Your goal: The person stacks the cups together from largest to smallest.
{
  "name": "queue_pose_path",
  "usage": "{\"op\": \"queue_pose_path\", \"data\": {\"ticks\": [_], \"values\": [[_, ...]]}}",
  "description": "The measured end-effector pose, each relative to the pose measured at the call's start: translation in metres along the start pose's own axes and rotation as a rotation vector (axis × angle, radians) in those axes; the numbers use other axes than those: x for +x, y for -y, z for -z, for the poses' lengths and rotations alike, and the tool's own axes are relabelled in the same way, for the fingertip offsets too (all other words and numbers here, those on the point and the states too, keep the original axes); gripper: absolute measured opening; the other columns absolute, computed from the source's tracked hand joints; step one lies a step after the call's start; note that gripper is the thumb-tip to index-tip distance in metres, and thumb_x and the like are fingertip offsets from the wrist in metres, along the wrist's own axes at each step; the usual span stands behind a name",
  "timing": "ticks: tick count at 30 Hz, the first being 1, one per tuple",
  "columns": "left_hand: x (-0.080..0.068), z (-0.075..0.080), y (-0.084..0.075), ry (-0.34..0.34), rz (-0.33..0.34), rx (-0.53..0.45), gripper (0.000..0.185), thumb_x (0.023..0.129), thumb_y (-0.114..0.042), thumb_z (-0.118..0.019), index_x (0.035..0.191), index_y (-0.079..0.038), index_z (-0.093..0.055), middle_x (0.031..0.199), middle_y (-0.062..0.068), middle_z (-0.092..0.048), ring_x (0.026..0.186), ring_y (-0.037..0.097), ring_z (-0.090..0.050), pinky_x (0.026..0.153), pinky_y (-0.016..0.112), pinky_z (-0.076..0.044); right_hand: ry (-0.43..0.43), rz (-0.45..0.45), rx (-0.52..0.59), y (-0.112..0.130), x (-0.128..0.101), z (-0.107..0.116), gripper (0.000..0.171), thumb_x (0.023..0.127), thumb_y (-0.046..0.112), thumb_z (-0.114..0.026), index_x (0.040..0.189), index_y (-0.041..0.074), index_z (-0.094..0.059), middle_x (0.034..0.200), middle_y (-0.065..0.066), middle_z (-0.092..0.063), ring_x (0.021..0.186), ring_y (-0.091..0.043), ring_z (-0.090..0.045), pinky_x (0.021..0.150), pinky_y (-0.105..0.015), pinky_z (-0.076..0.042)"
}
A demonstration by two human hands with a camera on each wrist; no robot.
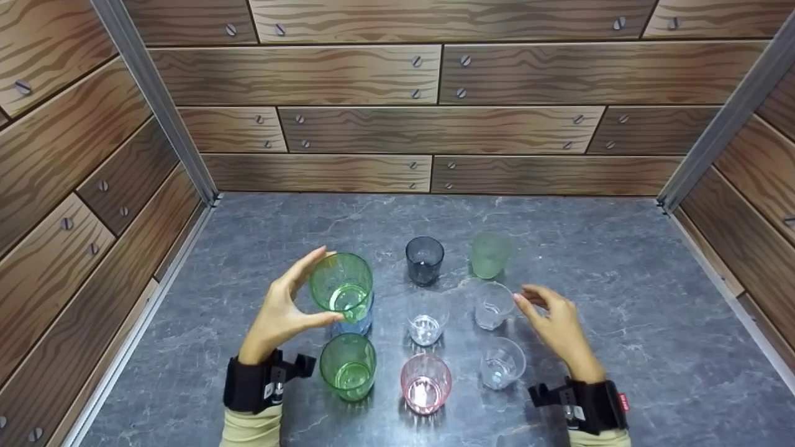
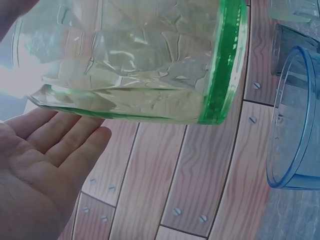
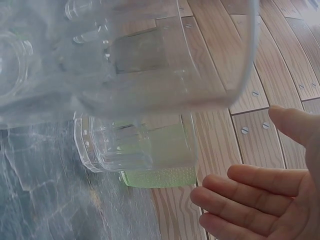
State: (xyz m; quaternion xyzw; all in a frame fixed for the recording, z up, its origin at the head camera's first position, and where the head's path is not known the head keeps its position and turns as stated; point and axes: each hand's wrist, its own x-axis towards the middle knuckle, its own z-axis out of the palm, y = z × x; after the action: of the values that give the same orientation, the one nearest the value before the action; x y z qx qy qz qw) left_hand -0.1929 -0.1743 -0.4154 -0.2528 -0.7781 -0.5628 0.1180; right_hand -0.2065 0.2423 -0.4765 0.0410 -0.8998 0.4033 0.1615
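- Wood-print walls (image 1: pixel 435 74) enclose a grey marble-look surface (image 1: pixel 621 298) on three sides; open room is left at the back and far right, while the cups are packed close in rows.
- Left hand (image 1: pixel 279 310) is wrapped round a green cup (image 1: pixel 341 287), thumb on the near wall, fingers (image 1: pixel 307 264) on the far wall near the rim; it is held just above a blue cup (image 2: pixel 295 120).
- Green cup is judged light, thin-walled, smooth plastic, likely slippery; a side grip below the rim seems best.
- Right hand (image 1: pixel 556 323) is released, fingers relaxed, just beside a clear cup (image 1: pixel 494 304), no grip seen.
- Neighbours sit close: second green cup (image 1: pixel 348 366), pink cup (image 1: pixel 425 383); tipping is a risk.
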Motion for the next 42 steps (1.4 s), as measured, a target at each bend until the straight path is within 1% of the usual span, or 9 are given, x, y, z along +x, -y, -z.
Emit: {"op": "queue_pose_path", "data": {"ticks": [4,7,11,14,22,27,35,40,42], "values": [[-0.004,0.001,-0.001,0.017,-0.01,-0.013,0.095,0.059,-0.012,-0.085,0.141,-0.01,-0.036,0.139,0.011,-0.05,0.128,0.006,-0.047,0.112,0.012,-0.03,-0.005,0.011,-0.005,0.0,0.0,-0.001,0.033,0.086,0.015,-0.063,0.11,-0.007,-0.061,0.101,-0.024,-0.068,0.093,-0.037,-0.066,0.09,-0.047,-0.053],[-0.006,0.001,-0.002,0.032,-0.018,-0.01,0.094,0.06,-0.012,-0.085,0.141,-0.01,-0.036,0.138,0.012,-0.051,0.129,0.01,-0.047,0.112,0.011,-0.03,0.001,0.012,-0.006,0.0,0.0,-0.002,0.034,0.086,0.015,-0.063,0.111,-0.008,-0.061,0.103,-0.024,-0.068,0.093,-0.037,-0.066,0.09,-0.047,-0.053],[-0.008,0.002,-0.004,0.046,-0.003,0.002,0.094,0.06,-0.014,-0.085,0.141,-0.012,-0.036,0.138,0.01,-0.051,0.131,0.013,-0.046,0.112,0.01,-0.03,-0.005,0.012,-0.01,0.0,0.0,-0.002,0.033,0.086,0.015,-0.063,0.111,-0.006,-0.062,0.101,-0.023,-0.069,0.093,-0.036,-0.067,0.089,-0.046,-0.053],[-0.009,0.002,-0.005,0.05,0.015,0.004,0.095,0.059,-0.016,-0.085,0.141,-0.014,-0.037,0.138,0.008,-0.051,0.131,0.01,-0.045,0.112,0.01,-0.029,-0.014,0.016,-0.014,0.001,0.0,-0.002,0.032,0.086,0.015,-0.064,0.11,-0.006,-0.062,0.1,-0.023,-0.069,0.093,-0.036,-0.067,0.089,-0.045,-0.053],[-0.01,0.002,-0.002,0.074,0.012,0.006,0.095,0.06,-0.018,-0.085,0.141,-0.011,-0.036,0.139,0.01,-0.05,0.129,0.002,-0.045,0.111,0.011,-0.031,-0.002,0.015,-0.004,0.002,0.002,-0.002,0.032,0.086,0.015,-0.063,0.11,-0.007,-0.062,0.101,-0.024,-0.069,0.093,-0.036,-0.066,0.09,-0.045,-0.053],[-0.011,0.002,0.001,0.086,-0.002,0.002,0.094,0.059,-0.017,-0.086,0.14,-0.01,-0.038,0.139,0.012,-0.05,0.128,0.004,-0.046,0.11,0.012,-0.033,0.017,0.005,-0.004,0.002,0.003,-0.001,0.035,0.087,0.018,-0.062,0.113,-0.006,-0.061,0.103,-0.023,-0.068,0.095,-0.035,-0.066,0.091,-0.046,-0.053],[-0.011,0.001,0.002,0.157,0.008,-0.017,0.093,0.06,-0.018,-0.085,0.139,-0.01,-0.038,0.138,0.011,-0.051,0.129,0.013,-0.048,0.11,0.013,-0.034,0.017,-0.008,-0.004,-0.002,0.0,0.0,0.035,0.087,0.018,-0.063,0.112,-0.006,-0.061,0.102,-0.022,-0.069,0.095,-0.035,-0.066,0.09,-0.044,-0.053],[-0.012,0.003,0.002,0.191,0.014,-0.033,0.092,0.061,-0.017,-0.084,0.14,-0.01,-0.037,0.139,0.011,-0.05,0.129,0.011,-0.047,0.11,0.012,-0.033,0.003,-0.004,-0.028,-0.001,0.0,0.0,0.034,0.087,0.018,-0.063,0.112,-0.005,-0.062,0.101,-0.02,-0.07,0.093,-0.034,-0.067,0.089,-0.043,-0.054],[-0.013,0.004,0.002,0.205,0.005,-0.044,0.091,0.062,-0.016,-0.084,0.14,-0.009,-0.037,0.138,0.013,-0.05,0.129,0.01,-0.047,0.111,0.013,-0.033,-0.005,0.004,-0.033,0.0,0.001,0.0,0.033,0.087,0.017,-0.063,0.111,-0.005,-0.062,0.1,-0.02,-0.07,0.092,-0.034,-0.067,0.088,-0.043,-0.054]]}}
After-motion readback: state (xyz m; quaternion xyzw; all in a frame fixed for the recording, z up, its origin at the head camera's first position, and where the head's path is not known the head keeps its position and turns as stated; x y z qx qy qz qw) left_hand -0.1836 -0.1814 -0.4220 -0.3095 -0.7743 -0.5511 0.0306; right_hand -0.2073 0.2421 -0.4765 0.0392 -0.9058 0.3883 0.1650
